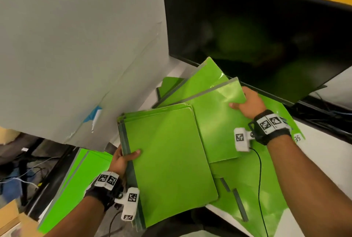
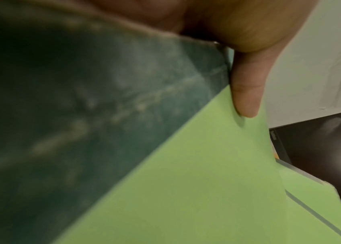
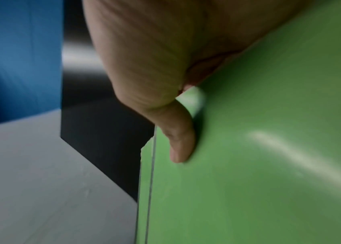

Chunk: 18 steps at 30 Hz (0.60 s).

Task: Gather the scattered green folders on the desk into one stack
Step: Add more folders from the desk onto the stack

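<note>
My left hand (image 1: pixel 124 157) grips a stack of green folders (image 1: pixel 169 160) by its dark spine edge, thumb (image 2: pixel 247 92) on the top cover (image 2: pixel 197 181). The stack hangs partly over the desk's front edge. My right hand (image 1: pixel 247 103) pinches the far corner of a single glossy green folder (image 1: pixel 219 120), thumb (image 3: pixel 178 140) pressed on its face (image 3: pixel 259 165); the other fingers are hidden beneath. That folder overlaps the stack's right side. More green folders (image 1: pixel 194 82) lie fanned behind and under it, and another (image 1: pixel 253 194) lies on the desk at the right.
A black monitor (image 1: pixel 266 36) stands close behind the folders. A grey partition panel (image 1: pixel 76 46) fills the left. One more green folder (image 1: pixel 72 183) sits low at the left, beyond the white desk (image 1: pixel 323 170) edge. Cables run behind the monitor.
</note>
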### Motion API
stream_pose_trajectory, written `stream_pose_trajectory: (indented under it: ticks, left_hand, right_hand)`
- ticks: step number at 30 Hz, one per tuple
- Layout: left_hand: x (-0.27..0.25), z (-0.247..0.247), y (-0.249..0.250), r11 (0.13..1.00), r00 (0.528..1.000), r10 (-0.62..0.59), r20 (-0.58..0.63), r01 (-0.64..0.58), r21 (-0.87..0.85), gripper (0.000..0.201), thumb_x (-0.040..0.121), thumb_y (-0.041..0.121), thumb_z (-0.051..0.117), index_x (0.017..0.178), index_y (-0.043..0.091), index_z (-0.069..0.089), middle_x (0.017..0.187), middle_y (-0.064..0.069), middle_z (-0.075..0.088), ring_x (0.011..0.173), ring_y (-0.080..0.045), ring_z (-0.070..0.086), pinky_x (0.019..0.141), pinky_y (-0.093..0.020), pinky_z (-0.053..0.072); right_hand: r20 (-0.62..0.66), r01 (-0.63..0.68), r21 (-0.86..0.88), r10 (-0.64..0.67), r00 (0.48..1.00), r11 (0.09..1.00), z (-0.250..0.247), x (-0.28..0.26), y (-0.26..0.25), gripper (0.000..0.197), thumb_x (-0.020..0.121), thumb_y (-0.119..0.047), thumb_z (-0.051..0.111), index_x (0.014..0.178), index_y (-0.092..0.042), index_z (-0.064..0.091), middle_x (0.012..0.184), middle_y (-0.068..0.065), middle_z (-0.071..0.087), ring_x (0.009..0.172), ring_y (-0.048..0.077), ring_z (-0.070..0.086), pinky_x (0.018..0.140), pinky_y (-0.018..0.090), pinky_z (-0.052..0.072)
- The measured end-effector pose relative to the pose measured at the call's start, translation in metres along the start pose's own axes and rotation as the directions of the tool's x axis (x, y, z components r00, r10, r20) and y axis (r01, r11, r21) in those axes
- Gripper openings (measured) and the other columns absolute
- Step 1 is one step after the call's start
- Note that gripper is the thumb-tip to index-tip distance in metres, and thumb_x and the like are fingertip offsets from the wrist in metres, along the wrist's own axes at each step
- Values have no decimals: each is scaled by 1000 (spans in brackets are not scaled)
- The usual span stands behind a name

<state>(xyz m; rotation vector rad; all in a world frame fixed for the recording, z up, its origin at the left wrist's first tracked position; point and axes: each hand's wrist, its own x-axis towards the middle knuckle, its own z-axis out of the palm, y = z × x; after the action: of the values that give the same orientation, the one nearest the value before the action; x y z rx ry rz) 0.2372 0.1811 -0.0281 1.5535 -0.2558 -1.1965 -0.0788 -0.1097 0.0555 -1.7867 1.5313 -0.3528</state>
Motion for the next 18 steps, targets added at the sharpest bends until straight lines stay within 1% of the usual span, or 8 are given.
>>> stream_pose_trajectory:
  ticks: [2, 4, 6, 8, 12, 14, 16, 18]
  left_hand:
    - [3, 1, 1, 1000, 1000, -3, 8, 3, 8, 85, 29, 27, 92, 109, 17, 66, 98, -8, 76, 87, -28, 73, 79, -41, 53]
    - [4, 6, 2, 1000, 1000, 3, 3, -4, 19, 77, 35, 23, 90, 107, 18, 65, 97, -9, 76, 86, -28, 73, 78, -41, 54]
    - [7, 14, 4, 999, 1000, 19, 11, -20, 41, 56, 54, 9, 85, 106, 18, 65, 97, -9, 75, 83, -26, 73, 73, -37, 55]
    - [9, 22, 6, 997, 1000, 24, 7, -24, 73, 46, 69, -2, 74, 109, 18, 64, 95, -5, 75, 83, -24, 73, 67, -32, 56]
    - [16, 34, 6, 995, 999, 33, 20, -35, 90, 63, 60, 5, 81, 119, 11, 61, 109, -17, 70, 99, -37, 67, 85, -48, 53]
    - [17, 42, 7, 994, 999, 41, 22, -43, 102, 55, 68, 0, 77, 120, 8, 59, 110, -20, 69, 95, -35, 68, 78, -42, 55]
    - [15, 52, 10, 993, 999, 51, 21, -53, 110, 46, 77, -5, 69, 120, 7, 57, 106, -17, 69, 82, -25, 71, 64, -31, 57]
    - [12, 60, 14, 991, 998, 62, 19, -63, 121, 42, 80, -3, 68, 119, 8, 57, 99, -9, 70, 76, -17, 72, 57, -25, 56]
  right_hand:
    - [-34, 68, -3, -68, 997, 998, -32, -22, 3, 42, 79, -10, 74, 118, -9, 60, 116, 10, 67, 99, 19, 61, 84, 27, 40]
    - [-47, 119, -79, -123, 991, 990, -67, -38, 0, 39, 80, -14, 73, 118, -13, 62, 114, 8, 68, 98, 16, 60, 85, 27, 41]
    - [-96, 150, -187, -170, 981, 971, -99, -50, -8, 37, 80, -21, 73, 116, -16, 63, 114, 9, 69, 102, 23, 63, 84, 33, 46]
    - [-186, 162, -289, -221, 958, 944, -129, -63, -23, 34, 82, -26, 71, 113, -14, 63, 112, 13, 69, 103, 30, 64, 84, 37, 47]
    - [-267, 201, -298, -284, 921, 933, -181, -95, -64, 30, 83, -27, 70, 107, -12, 61, 107, 12, 68, 95, 29, 63, 84, 41, 50]
    - [-274, 230, -265, -301, 913, 937, -198, -110, -76, 33, 83, -25, 71, 112, -14, 61, 107, 5, 66, 94, 23, 62, 87, 42, 50]
    - [-251, 235, -253, -299, 921, 938, -206, -115, -82, 36, 83, -21, 71, 117, -13, 61, 104, 1, 63, 89, 17, 59, 86, 36, 48]
    - [-138, 227, -225, -262, 955, 947, -198, -111, -85, 34, 81, -18, 72, 114, -13, 64, 102, 2, 66, 81, 17, 64, 86, 36, 50]
